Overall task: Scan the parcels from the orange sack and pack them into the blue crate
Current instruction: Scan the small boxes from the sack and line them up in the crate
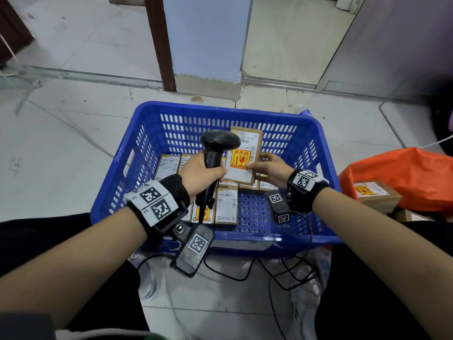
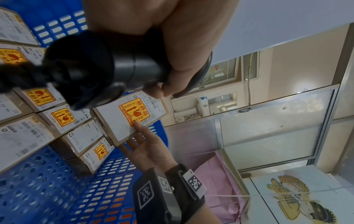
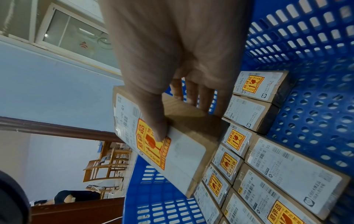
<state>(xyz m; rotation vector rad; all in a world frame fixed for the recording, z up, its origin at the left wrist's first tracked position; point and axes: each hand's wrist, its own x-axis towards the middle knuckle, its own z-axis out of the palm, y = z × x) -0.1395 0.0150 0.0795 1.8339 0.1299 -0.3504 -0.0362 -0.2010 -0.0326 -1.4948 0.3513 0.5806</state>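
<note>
My right hand (image 1: pixel 267 168) holds a brown cardboard parcel (image 1: pixel 245 153) with a white label and an orange fragile sticker, label up, above the blue crate (image 1: pixel 117 173). Its thumb (image 3: pixel 153 121) presses on the sticker and its fingers curl under the box. My left hand (image 1: pixel 201 175) grips the handle of a black barcode scanner (image 1: pixel 218 143), whose head sits just left of the parcel's label. Several labelled parcels (image 1: pixel 226 204) lie flat in rows on the crate floor. The orange sack (image 1: pixel 404 173) lies at the right, with another parcel (image 1: pixel 375 192) in its mouth.
The crate's near right floor (image 1: pixel 255 214) is bare perforated plastic. Black cables (image 1: pixel 282 271) trail over the tiled floor between my knees. A blue pillar (image 1: pixel 208 45) and a door frame stand behind the crate.
</note>
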